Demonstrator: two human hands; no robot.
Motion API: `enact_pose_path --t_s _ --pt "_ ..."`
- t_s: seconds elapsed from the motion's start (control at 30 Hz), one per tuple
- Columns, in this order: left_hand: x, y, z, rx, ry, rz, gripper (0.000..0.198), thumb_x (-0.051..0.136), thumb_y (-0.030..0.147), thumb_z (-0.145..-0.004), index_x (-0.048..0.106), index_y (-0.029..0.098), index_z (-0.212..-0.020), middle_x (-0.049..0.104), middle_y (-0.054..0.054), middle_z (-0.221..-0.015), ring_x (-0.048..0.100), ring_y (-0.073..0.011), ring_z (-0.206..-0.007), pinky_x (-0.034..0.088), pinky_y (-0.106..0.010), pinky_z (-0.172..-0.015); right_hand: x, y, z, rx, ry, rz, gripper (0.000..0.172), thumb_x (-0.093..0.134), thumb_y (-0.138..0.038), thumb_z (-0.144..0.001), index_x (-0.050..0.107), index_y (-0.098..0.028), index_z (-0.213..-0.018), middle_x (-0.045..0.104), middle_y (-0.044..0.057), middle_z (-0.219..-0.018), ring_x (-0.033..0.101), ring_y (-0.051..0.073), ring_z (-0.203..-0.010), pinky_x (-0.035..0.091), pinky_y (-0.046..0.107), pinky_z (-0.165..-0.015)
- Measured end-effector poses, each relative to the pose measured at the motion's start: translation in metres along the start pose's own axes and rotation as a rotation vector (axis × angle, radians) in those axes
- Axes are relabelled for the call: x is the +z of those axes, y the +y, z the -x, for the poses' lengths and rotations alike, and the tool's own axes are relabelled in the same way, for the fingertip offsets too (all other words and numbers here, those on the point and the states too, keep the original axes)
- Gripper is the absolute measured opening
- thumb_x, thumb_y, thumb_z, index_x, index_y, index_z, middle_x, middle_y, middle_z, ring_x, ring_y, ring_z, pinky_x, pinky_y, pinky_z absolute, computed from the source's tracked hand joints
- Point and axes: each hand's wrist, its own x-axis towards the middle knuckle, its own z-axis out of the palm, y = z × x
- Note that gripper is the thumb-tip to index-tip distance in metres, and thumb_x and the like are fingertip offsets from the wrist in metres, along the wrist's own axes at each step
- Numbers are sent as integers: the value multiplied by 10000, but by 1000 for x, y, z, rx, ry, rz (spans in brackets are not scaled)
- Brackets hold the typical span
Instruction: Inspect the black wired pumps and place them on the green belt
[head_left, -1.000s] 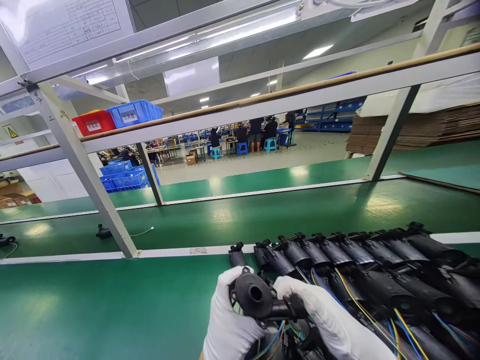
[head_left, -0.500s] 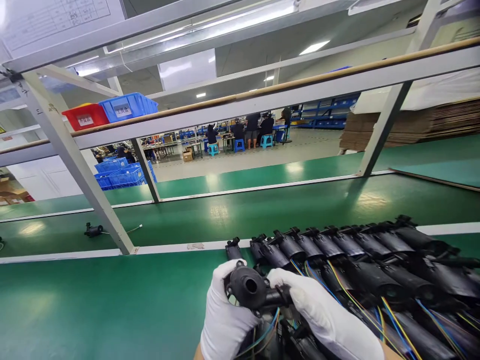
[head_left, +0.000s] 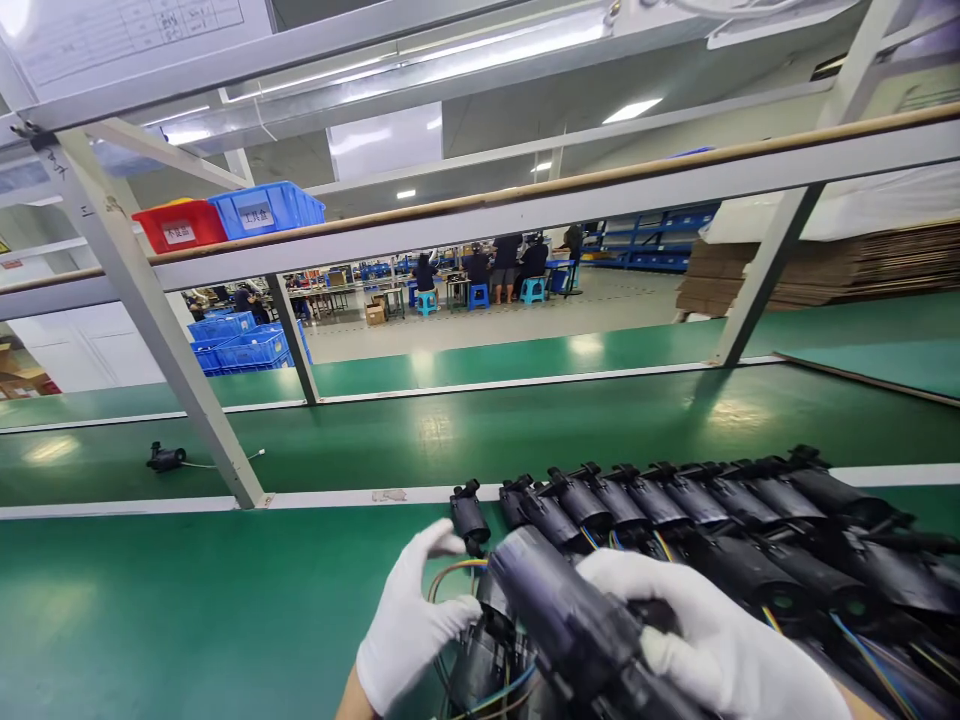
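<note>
My right hand (head_left: 697,620), in a white glove, is closed around a black motor-like cylinder (head_left: 562,610), which is tilted with its smooth end toward the upper left and slightly blurred. My left hand (head_left: 420,610), also gloved, is held apart from it with thumb and fingers spread and nothing between them. Beneath and between the hands lie more black units (head_left: 480,665) with coloured wires (head_left: 450,570). One small unit (head_left: 470,512) stands just beyond my left hand. Rows of similar black units (head_left: 757,570) cover the bench on the right.
A green bench (head_left: 187,610) extends to the left. Behind it, a sunken green strip (head_left: 375,450) carries a lone black unit (head_left: 165,458) with a cable. A slanted metal post (head_left: 180,360) rises at left. Red (head_left: 180,228) and blue (head_left: 266,210) bins sit on the shelf. Several people are far off.
My left hand has let go of the black unit and moved left, its fingers now spread. My right hand has turned the unit, so its long body shows instead of the round end with a hole.
</note>
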Motion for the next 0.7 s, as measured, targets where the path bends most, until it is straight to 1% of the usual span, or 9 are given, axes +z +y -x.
enact_pose_path --t_s 0.07,0.13,0.23,0.3,0.37,0.43,0.53,0.6,0.7 --pt "-3 -7 2 -57 -104 -11 372 667 136 -711 702 203 -1074 736 -59 -1001 664 -235 -977 493 -390 -973 0 1 -5 152 140 -180 517 508 -671 -921 646 -198 -763 693 49 -652 653 202 -615 539 301 -610" --pt "-1 -13 7 -130 -193 15 268 666 148 -693 738 198 -947 739 -47 -920 659 -227 -906 503 -358 -901 -1 1 -18 303 238 -412 591 402 -699 -940 566 -199 -671 568 7 -450 540 159 -423 468 269 -465" --pt "6 -25 15 -267 -279 173 312 773 257 -662 739 190 -964 732 -53 -909 649 -223 -873 498 -346 -858 -16 -1 -49 419 350 -531 594 404 -667 -933 493 -201 -577 444 -21 -372 392 103 -294 343 219 -326" --pt "10 -36 16 -318 -299 295 452 828 442 -655 717 183 -1009 724 -74 -918 646 -220 -834 505 -349 -813 -38 -5 -71 385 453 -456 507 483 -586 -923 468 -208 -585 489 -11 -432 414 96 -306 353 211 -311" --pt "13 -47 13 -283 -246 383 660 816 626 -625 676 178 -1090 713 -109 -981 649 -241 -872 507 -373 -837 -65 -10 -91 301 565 -370 424 514 -538 -922 465 -222 -644 548 -1 -507 477 110 -353 416 227 -336" --pt "15 -55 8 -224 -117 434 794 746 733 -644 612 176 -1193 681 -153 -1112 643 -268 -977 481 -406 -939 -92 -14 -112 197 674 -269 367 488 -532 -951 487 -240 -729 596 -1 -584 547 131 -435 499 256 -408" --pt "17 -60 1 -255 66 439 788 622 769 -743 544 175 -1254 628 -180 -1219 636 -260 -1015 447 -420 -1010 -124 -8 -153 77 804 -24 282 484 -486 -998 509 -261 -828 627 -23 -682 600 124 -556 540 242 -521" --pt "17 -61 -1 -309 116 433 789 603 783 -745 548 167 -1234 638 -175 -1181 639 -246 -968 464 -415 -985 -131 6 -186 91 784 164 254 515 -434 -1012 531 -236 -854 615 -33 -696 589 107 -568 516 222 -531" --pt "18 -61 -2 -350 113 427 773 621 785 -727 582 157 -1177 666 -155 -1090 637 -233 -911 484 -401 -940 -111 40 -231 207 531 414 263 570 -400 -1004 626 -157 -919 647 -1 -786 594 110 -611 537 257 -586"
